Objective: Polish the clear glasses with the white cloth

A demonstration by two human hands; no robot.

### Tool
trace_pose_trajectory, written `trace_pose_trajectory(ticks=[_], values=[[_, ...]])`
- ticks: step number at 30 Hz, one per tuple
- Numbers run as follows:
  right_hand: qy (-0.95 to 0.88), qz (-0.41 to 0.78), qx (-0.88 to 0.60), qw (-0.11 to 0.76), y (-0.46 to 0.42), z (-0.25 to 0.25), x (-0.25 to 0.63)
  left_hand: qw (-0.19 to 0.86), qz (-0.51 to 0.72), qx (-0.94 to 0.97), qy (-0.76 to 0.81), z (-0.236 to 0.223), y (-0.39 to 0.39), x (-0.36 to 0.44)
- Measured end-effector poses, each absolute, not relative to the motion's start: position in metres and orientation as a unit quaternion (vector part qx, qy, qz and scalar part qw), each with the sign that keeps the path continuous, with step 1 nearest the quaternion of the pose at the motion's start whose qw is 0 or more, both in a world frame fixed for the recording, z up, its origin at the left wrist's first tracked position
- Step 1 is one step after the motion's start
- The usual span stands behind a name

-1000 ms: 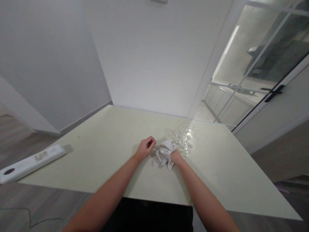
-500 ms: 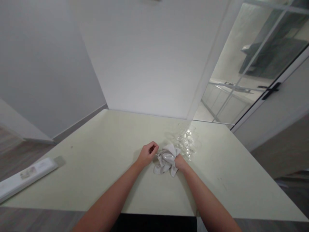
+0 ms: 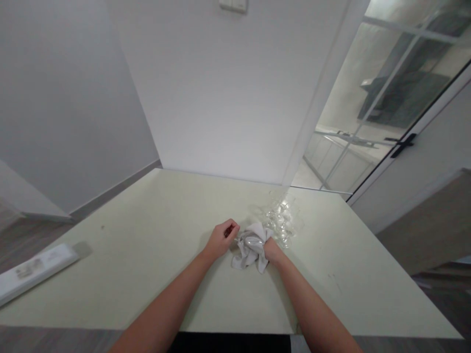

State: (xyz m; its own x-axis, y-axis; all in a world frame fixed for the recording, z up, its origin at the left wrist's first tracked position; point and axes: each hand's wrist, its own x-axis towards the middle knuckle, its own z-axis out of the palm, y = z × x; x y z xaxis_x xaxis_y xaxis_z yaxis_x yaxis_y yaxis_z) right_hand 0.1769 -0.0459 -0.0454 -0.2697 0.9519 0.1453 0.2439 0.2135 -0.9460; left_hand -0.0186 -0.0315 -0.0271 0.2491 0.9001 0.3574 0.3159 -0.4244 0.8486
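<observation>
My left hand (image 3: 222, 238) is closed, its thumb and fingers pinching the thin end of a clear stemmed glass (image 3: 253, 241). The rounded bowl of that glass lies sideways, partly wrapped in a light grey cloth (image 3: 241, 261). My right hand (image 3: 271, 249) is closed on the cloth around the bowl, its fingers mostly hidden in the folds. Just beyond the right hand, several clear glasses (image 3: 282, 220) stand close together on the pale table (image 3: 154, 255).
At the table's left edge lies a long white box (image 3: 37, 269) with a print on it. A white wall (image 3: 221, 108) borders the far edge. To the right is a glazed door with a black handle (image 3: 404, 145).
The view has shifted slightly, bringing a wall switch into sight at the top. Both hands keep their hold on the glass and cloth, nearly in place.
</observation>
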Motion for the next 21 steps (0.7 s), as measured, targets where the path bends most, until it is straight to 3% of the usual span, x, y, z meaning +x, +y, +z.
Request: trace_pose_trajectory(ticks=[13, 21], values=[[-0.601, 0.497, -0.446, 0.44, -0.0505, -0.0503, 0.1776, 0.359, 0.455, 0.701, 0.415, -0.0323, -0.0276, -0.0181], [-0.672, 0.434, -0.437, 0.411, -0.048, -0.05, 0.18, 0.334, 0.445, 0.717, 0.419, -0.0251, -0.0294, -0.0211]])
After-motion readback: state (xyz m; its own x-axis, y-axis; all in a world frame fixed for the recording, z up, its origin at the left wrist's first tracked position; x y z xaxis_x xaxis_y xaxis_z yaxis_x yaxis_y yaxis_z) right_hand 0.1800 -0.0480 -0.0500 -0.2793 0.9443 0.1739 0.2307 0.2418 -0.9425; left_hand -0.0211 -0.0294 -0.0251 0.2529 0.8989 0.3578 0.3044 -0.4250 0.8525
